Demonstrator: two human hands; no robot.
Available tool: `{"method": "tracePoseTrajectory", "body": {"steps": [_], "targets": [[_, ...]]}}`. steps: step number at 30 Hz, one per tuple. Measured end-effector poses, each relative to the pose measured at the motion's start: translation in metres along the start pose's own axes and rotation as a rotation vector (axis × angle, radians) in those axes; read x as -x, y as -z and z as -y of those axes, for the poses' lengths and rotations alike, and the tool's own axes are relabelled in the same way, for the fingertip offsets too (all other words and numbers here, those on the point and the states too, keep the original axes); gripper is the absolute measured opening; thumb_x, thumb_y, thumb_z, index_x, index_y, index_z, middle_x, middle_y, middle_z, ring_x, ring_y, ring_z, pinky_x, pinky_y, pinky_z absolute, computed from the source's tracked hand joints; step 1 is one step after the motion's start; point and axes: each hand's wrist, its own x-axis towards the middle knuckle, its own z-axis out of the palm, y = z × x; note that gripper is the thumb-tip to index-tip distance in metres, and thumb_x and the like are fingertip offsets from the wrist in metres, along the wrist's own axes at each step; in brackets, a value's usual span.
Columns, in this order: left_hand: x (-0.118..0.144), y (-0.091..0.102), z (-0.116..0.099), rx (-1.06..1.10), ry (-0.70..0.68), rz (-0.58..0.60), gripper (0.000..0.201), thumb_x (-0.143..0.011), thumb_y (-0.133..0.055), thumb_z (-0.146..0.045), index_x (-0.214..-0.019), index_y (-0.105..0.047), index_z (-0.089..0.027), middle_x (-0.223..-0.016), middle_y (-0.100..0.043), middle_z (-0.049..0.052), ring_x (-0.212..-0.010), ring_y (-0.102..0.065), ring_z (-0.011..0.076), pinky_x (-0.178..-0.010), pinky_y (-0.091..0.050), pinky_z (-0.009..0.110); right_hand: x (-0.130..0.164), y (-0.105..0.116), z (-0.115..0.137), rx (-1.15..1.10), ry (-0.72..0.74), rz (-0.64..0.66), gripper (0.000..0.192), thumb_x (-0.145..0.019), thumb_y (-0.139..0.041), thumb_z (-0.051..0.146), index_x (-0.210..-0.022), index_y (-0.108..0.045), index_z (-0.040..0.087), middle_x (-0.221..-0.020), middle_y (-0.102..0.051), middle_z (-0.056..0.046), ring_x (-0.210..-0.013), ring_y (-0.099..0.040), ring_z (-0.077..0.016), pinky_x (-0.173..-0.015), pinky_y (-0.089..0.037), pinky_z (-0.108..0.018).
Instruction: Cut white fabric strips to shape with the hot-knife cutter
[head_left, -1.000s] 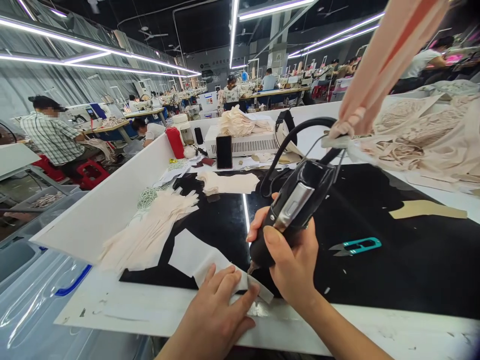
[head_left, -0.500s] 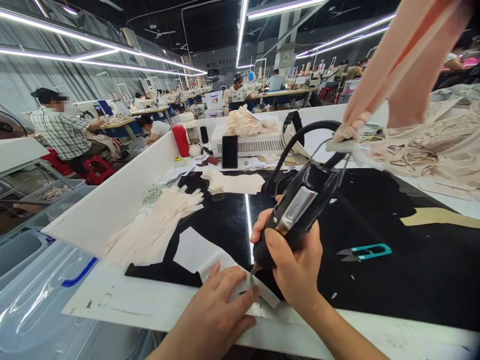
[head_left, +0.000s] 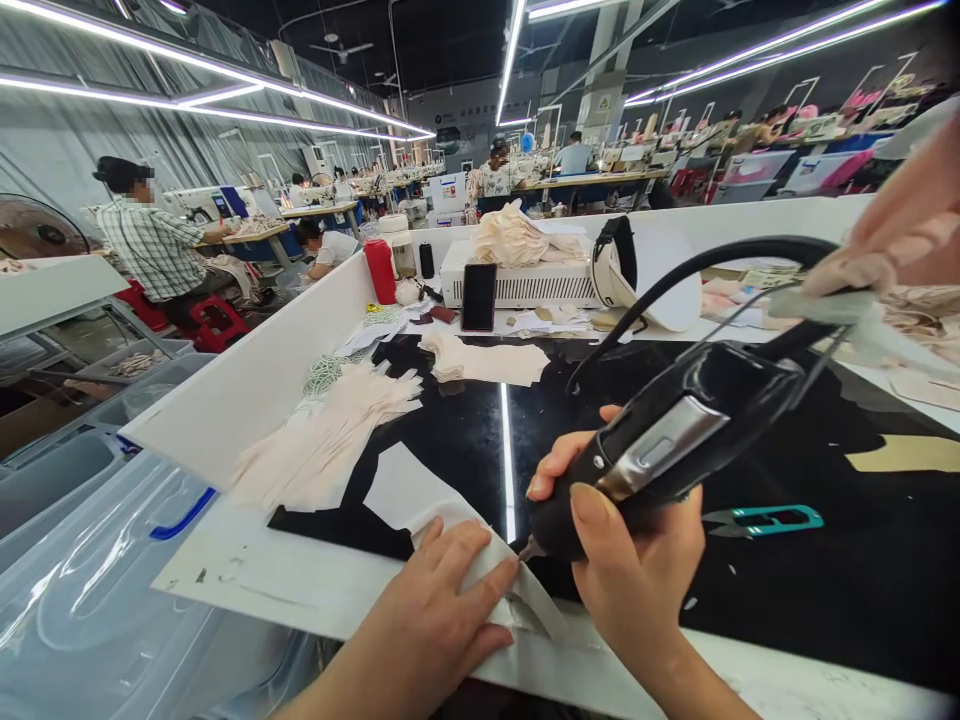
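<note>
one black handheld tool [head_left: 660, 440], gripped in the closed fingers of the right hand [head_left: 637, 560], tip [head_left: 531, 548] at the edge of one pale fabric piece [head_left: 409, 485] on the worktop [head_left: 817, 600]; left hand [head_left: 442, 595], fingers open over the fabric, best pressing taut, clear of the tip.

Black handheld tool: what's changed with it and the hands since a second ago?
The right hand has tipped the black tool lower, its upper end swinging rightward. Nothing was newly gripped or released; the left hand still rests on the white fabric.
</note>
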Motion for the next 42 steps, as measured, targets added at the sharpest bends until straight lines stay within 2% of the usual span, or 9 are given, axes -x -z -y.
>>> {"method": "tracePoseTrajectory", "body": {"steps": [5,11,16,18,22,27,33,38,42], "targets": [[0.004,-0.005,0.000,-0.041,0.000,-0.007,0.070,-0.088,-0.086,-0.040,-0.144,-0.053,-0.015,-0.138,-0.063,0.023,-0.128,-0.064,0.0382,-0.104,-0.056,0.063,0.003,0.003,-0.001,-0.015,-0.016,0.010,0.040,-0.085,-0.086,0.034,-0.114,-0.060,0.027,-0.082,-0.074,0.002,-0.063,-0.068,-0.0157,-0.057,-0.060,-0.030],[0.006,-0.010,-0.001,-0.063,-0.002,-0.014,0.074,-0.086,-0.086,-0.045,-0.144,-0.052,-0.016,-0.139,-0.064,0.022,-0.131,-0.063,0.0375,-0.105,-0.056,0.062,0.004,0.004,-0.001,0.000,0.001,0.035,0.028,-0.088,-0.084,0.031,-0.104,-0.061,0.026,-0.083,-0.073,0.003,-0.063,-0.067,-0.0135,-0.057,-0.057,-0.028],[0.004,-0.008,0.000,-0.061,-0.005,0.021,0.075,-0.087,-0.086,-0.047,-0.145,-0.050,-0.016,-0.142,-0.062,0.022,-0.133,-0.061,0.0379,-0.107,-0.054,0.062,0.003,0.006,0.000,0.004,-0.004,0.063,0.025,-0.090,-0.081,0.029,-0.102,-0.060,0.027,-0.083,-0.072,0.003,-0.066,-0.067,-0.0138,-0.061,-0.058,-0.029],[0.003,-0.008,-0.001,-0.051,0.005,0.036,0.076,-0.086,-0.086,-0.048,-0.146,-0.050,-0.017,-0.143,-0.062,0.021,-0.135,-0.060,0.0383,-0.108,-0.054,0.063,0.001,0.007,-0.002,0.004,-0.013,0.068,0.025,-0.091,-0.080,0.029,-0.105,-0.060,0.027,-0.084,-0.072,0.003,-0.067,-0.067,-0.0142,-0.062,-0.058,-0.030],[0.002,-0.010,-0.004,-0.038,0.019,0.040,0.077,-0.086,-0.085,-0.051,-0.146,-0.050,-0.017,-0.144,-0.062,0.020,-0.136,-0.059,0.0383,-0.109,-0.052,0.064,-0.006,0.005,-0.006,0.002,0.006,0.036,0.037,-0.090,-0.080,0.029,-0.119,-0.057,0.029,-0.083,-0.070,0.004,-0.067,-0.065,-0.0145,-0.063,-0.058,-0.031],[0.002,-0.013,-0.007,-0.029,0.022,-0.003,0.076,-0.085,-0.085,-0.053,-0.143,-0.052,-0.017,-0.143,-0.063,0.020,-0.134,-0.060,0.0377,-0.108,-0.054,0.064,-0.010,0.002,-0.013,-0.003,-0.009,0.068,0.028,-0.091,-0.078,0.027,-0.111,-0.059,0.029,-0.085,-0.070,0.004,-0.068,-0.066,-0.0140,-0.066,-0.058,-0.031],[0.000,-0.013,-0.006,-0.015,0.021,-0.019,0.073,-0.086,-0.084,-0.053,-0.141,-0.054,-0.016,-0.141,-0.063,0.021,-0.133,-0.060,0.0380,-0.107,-0.054,0.065,-0.006,0.002,-0.015,0.009,0.005,0.089,0.038,-0.092,-0.077,0.026,-0.125,-0.058,0.030,-0.086,-0.071,0.004,-0.068,-0.065,-0.0144,-0.066,-0.058,-0.032],[-0.001,-0.007,-0.003,0.024,0.018,0.038,0.073,-0.088,-0.084,-0.048,-0.143,-0.052,-0.015,-0.143,-0.062,0.022,-0.136,-0.058,0.0390,-0.106,-0.054,0.067,-0.006,0.002,-0.017,-0.003,-0.003,0.095,0.028,-0.092,-0.076,0.023,-0.114,-0.060,0.030,-0.086,-0.071,0.005,-0.068,-0.066,-0.0138,-0.068,-0.059,-0.032],[0.000,-0.002,-0.002,0.040,0.027,0.040,0.069,-0.089,-0.083,-0.046,-0.144,-0.053,-0.017,-0.145,-0.061,0.020,-0.136,-0.058,0.0398,-0.108,-0.053,0.066,-0.007,0.001,-0.018,-0.003,-0.003,0.087,0.025,-0.091,-0.077,0.022,-0.108,-0.060,0.029,-0.086,-0.072,0.005,-0.068,-0.067,-0.0132,-0.067,-0.059,-0.030]]}}
